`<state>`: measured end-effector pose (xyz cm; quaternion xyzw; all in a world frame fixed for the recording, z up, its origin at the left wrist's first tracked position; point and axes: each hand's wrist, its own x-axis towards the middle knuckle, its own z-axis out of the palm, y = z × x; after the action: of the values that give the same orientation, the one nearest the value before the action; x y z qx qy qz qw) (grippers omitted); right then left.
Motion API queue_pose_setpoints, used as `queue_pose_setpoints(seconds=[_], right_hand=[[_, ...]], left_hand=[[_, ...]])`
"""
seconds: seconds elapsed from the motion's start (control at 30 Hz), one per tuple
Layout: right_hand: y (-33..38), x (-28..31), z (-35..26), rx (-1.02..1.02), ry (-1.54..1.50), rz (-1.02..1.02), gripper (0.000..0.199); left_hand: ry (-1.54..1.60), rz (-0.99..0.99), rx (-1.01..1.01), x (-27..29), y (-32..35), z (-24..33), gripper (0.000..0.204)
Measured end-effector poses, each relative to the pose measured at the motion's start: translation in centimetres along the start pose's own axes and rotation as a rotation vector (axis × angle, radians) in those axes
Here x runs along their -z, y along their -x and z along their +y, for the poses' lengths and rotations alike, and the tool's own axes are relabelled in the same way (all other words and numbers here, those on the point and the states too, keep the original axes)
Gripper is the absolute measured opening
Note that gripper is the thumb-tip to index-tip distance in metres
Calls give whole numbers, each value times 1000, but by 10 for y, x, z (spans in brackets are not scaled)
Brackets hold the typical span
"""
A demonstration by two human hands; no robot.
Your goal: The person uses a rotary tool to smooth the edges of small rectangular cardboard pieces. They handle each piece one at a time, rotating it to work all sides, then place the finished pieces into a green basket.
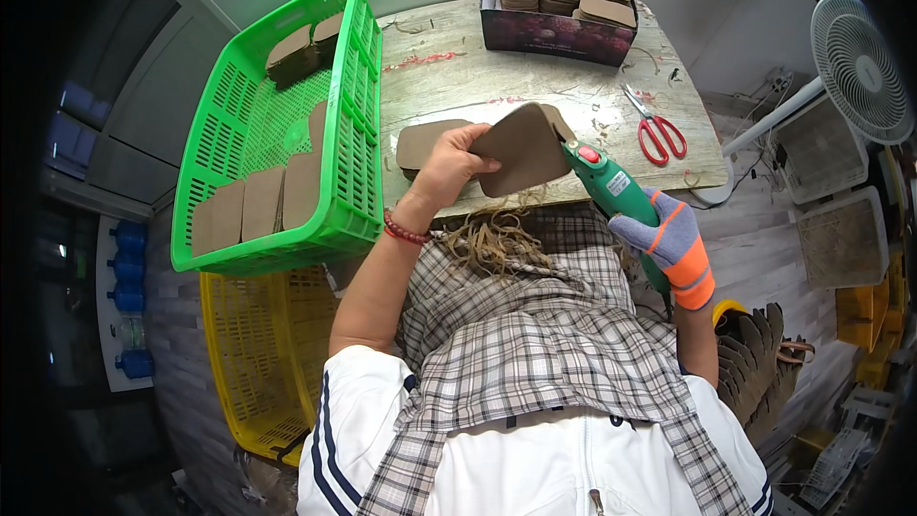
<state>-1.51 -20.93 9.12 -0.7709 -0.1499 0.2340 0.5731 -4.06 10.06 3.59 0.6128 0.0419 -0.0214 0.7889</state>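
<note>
Between the thumb and fingers of my left hand (451, 168) is a brown flat pad (527, 150) with rounded corners, raised over the table's near edge. My right hand (671, 247), in a grey and orange glove, wraps round a green handheld power tool (614, 186) with a red switch. The tool's head meets the pad's right edge, where a narrow strip (558, 122) stands away from it. Just left of the pad, a stack of similar pads (426, 145) lies on the table, partly behind my left hand. Brown trimmings (495, 244) are heaped on my checked apron.
A green crate (358, 172) with pad stacks overlaps the table's left side, above a yellow crate (258, 354). At the back stands a dark box (559, 40) of stacked pads. Red-handled scissors (657, 129) lie on the table (449, 48), right. Beyond is a white fan (863, 72).
</note>
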Motion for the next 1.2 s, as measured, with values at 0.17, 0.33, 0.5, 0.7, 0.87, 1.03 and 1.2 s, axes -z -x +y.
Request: queue_pose_setpoints(seconds=[0.17, 0.33, 0.5, 0.7, 0.87, 1.03, 1.2], right_hand=[[-4, -2, -2, 10, 25, -10, 39], [-8, -2, 2, -14, -43, -46, 35], [-8, -3, 3, -45, -81, -95, 30], [-9, -6, 0, -82, -82, -159, 31], [-8, -10, 0, -79, -44, -185, 34], [-10, -15, 4, -41, -8, -186, 36], [-14, -18, 6, -29, 3, -198, 38]], left_hand=[[-24, -52, 91, -10, 5, -6, 39], [-270, -64, 4, -1, 6, 4, 41], [-349, 129, -104, 8, 8, 23, 36], [-70, 211, -186, 16, 6, 26, 29], [-102, 171, -148, 17, 5, 28, 24], [-220, 72, -66, 8, 6, 26, 21], [-322, -82, 26, -1, 5, 22, 26]])
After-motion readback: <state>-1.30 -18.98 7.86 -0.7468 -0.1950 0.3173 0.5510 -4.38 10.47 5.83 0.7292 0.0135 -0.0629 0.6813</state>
